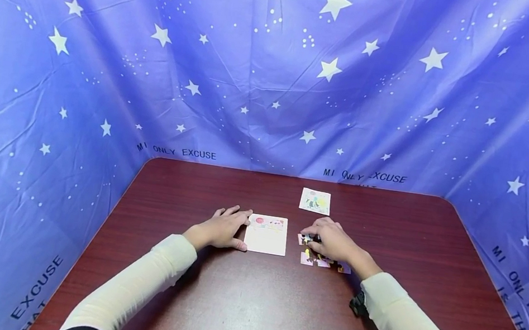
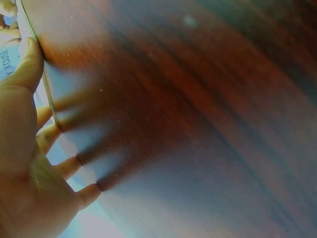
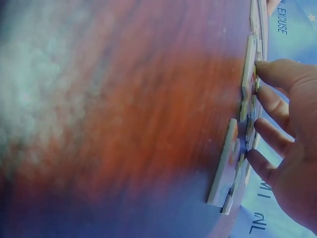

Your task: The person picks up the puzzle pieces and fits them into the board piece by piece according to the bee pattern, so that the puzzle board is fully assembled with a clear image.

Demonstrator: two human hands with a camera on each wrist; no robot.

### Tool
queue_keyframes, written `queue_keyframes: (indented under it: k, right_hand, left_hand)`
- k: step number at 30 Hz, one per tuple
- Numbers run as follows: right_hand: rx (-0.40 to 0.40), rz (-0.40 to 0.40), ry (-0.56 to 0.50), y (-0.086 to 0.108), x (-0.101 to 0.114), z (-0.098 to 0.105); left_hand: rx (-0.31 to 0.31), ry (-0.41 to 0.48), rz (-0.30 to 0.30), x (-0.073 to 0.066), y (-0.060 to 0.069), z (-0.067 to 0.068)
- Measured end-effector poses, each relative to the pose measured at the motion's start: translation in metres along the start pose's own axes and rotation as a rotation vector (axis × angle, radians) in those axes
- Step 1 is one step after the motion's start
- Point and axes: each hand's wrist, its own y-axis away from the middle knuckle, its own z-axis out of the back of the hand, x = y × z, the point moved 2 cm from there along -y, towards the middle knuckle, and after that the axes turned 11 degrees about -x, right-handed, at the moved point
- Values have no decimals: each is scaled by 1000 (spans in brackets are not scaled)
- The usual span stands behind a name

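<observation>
A square white puzzle board (image 1: 265,239) with a printed strip along its top lies flat on the table. My left hand (image 1: 221,228) rests at its left edge, thumb low and fingers spread toward the top corner; in the left wrist view the fingertips of the left hand (image 2: 42,148) meet the tabletop. To the right of the board lie several loose jigsaw pieces (image 1: 307,258), pink, yellow and dark. Over them is my right hand (image 1: 332,241). In the right wrist view the spread fingers of the right hand (image 3: 292,124) touch the flat puzzle pieces (image 3: 225,163); no piece is lifted.
A small square picture card (image 1: 315,201) with a colourful print lies farther back, beyond the right hand. The dark red wooden table (image 1: 245,303) has a blue star-patterned curtain (image 1: 257,74) behind it and at both sides.
</observation>
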Motion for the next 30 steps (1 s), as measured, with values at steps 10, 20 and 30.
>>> queue_keyframes:
  k: [10,20,30]
  right_hand:
    - [-8,-14,-1,-2,1,1]
    - [-54,13,-55,-16,14,1]
    - [-55,26,-73,-36,38,-6]
  left_hand:
    - [5,-2,2,0,0,1]
    - [7,-2,4,0,0,1]
    - [10,5,11,-2,1,3]
